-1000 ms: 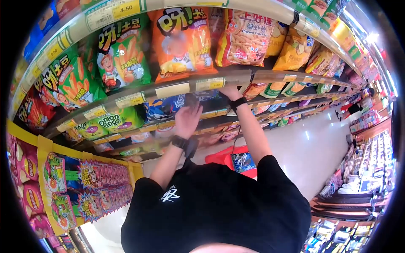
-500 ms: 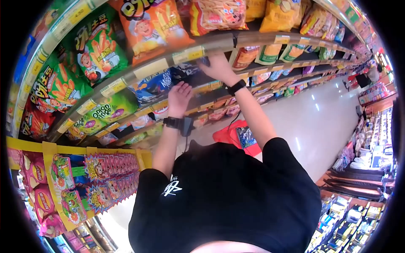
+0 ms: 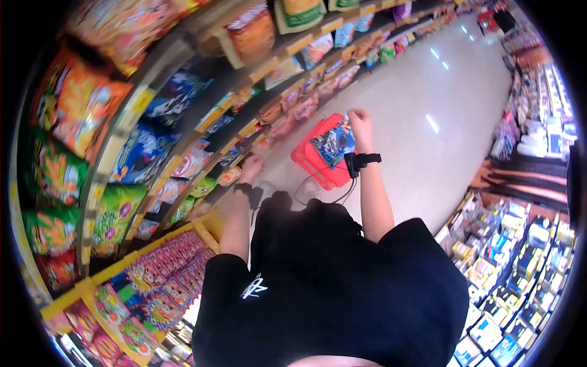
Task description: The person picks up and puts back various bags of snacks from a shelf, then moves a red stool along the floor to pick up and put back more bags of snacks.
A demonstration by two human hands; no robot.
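Note:
My right hand (image 3: 360, 125) is over the red shopping basket (image 3: 330, 177) on the floor. Its fingers are closed at the upper right corner of a dark blue snack bag (image 3: 334, 144), which lies tilted across the basket; the exact grip is small in view. Lower left, my left hand (image 3: 252, 166) is beside the lower shelves, somewhat blurred, its fingers loosely apart and nothing visible in them. Both wrists carry black bands, with a cable hanging near the basket.
Shelves of snacks curve along the left, with blue bags (image 3: 142, 153), green onion ring bags (image 3: 114, 214) and orange bags (image 3: 82, 110). A yellow-edged display (image 3: 70, 296) stands at lower left. Shelves of small packaged goods (image 3: 513, 293) line the right, across the pale aisle floor (image 3: 422, 147).
My view has turned right and down. Both hands have come away from the upper shelf; my right hand is now at the bag in the basket, my left hand lower beside the shelves.

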